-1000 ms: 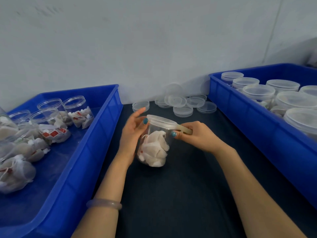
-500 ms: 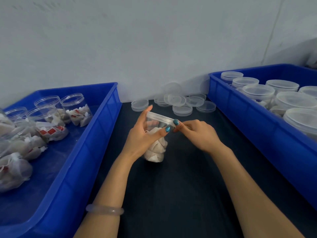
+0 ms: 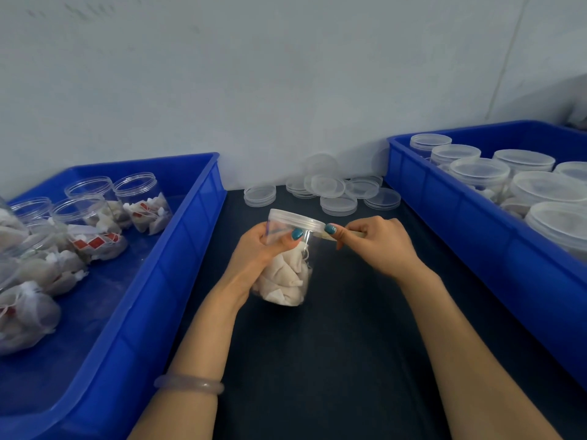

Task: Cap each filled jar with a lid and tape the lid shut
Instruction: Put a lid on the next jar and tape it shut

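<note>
Head view: one capped jar of white sachets is tilted at mid-worktop, the left hand curled round it and the right hand pinching a tape strip at its lid. There are two blue bins: the left bin holds about five open jars, the right bin seven lidded jars. Roughly eight loose lids crowd the back edge below a grey wall.

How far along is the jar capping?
Done: lidded jars stand in the right bin. In hand: left hand grips a lidded jar of sachets; right hand pinches a tape strip at its lid. Left: open filled jars in the left bin; loose lids behind.
</note>
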### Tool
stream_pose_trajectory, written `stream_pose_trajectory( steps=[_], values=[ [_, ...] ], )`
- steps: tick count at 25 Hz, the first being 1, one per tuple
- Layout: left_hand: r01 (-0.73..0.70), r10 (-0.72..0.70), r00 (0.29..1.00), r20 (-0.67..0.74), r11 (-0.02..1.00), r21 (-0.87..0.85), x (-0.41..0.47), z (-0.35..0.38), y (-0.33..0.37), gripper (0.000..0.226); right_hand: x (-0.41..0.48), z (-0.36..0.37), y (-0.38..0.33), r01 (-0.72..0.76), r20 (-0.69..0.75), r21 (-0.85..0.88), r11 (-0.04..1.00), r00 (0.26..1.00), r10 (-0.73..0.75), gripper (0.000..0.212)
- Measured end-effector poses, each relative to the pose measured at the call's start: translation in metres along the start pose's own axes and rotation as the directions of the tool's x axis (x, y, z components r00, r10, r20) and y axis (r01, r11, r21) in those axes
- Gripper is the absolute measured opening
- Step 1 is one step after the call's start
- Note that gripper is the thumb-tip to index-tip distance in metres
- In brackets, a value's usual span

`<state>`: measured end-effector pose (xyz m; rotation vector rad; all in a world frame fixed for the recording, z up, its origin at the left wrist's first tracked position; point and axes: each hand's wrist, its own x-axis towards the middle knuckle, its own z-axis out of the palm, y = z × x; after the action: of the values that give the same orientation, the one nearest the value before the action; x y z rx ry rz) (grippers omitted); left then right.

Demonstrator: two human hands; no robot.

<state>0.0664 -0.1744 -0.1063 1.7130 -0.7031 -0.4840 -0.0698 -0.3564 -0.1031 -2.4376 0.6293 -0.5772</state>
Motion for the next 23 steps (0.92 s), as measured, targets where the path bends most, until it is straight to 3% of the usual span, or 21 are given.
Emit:
stream_pose_trajectory(
  steps=[5,10,14,17,20,23],
  values=[
    [-0.009,0.017,0.995,0.094,0.996,-0.084,-0.005,0.003,0.002,0.068,0.001,0.0,0.003,-0.04,-0.013,0.103,0.994,0.999,0.042,0.077],
    [0.0,0.031,0.98,0.195,0.988,-0.157,-0.008,0.003,0.002,0.077,0.001,0.001,0.003,-0.032,0.017,0.071,0.997,0.999,0.03,0.081],
    [-0.001,0.048,0.965,0.258,0.984,-0.18,-0.008,0.001,-0.002,0.089,0.001,-0.002,0.005,0.002,0.145,0.1,0.995,0.989,-0.017,0.083],
    [-0.036,0.07,0.956,0.285,0.992,-0.12,-0.007,0.001,-0.004,0.069,0.0,-0.007,0.008,0.039,0.205,0.23,0.972,0.975,-0.088,0.075],
    [-0.027,0.039,0.965,0.259,0.998,-0.048,-0.006,0.005,-0.004,0.069,-0.002,-0.007,0.004,0.064,0.217,0.407,0.911,0.962,-0.164,0.055],
    [-0.145,0.141,0.979,0.147,0.989,0.016,-0.004,0.009,-0.002,0.072,-0.003,-0.005,-0.003,0.069,0.197,0.451,0.89,0.965,-0.174,0.044]
  ],
)
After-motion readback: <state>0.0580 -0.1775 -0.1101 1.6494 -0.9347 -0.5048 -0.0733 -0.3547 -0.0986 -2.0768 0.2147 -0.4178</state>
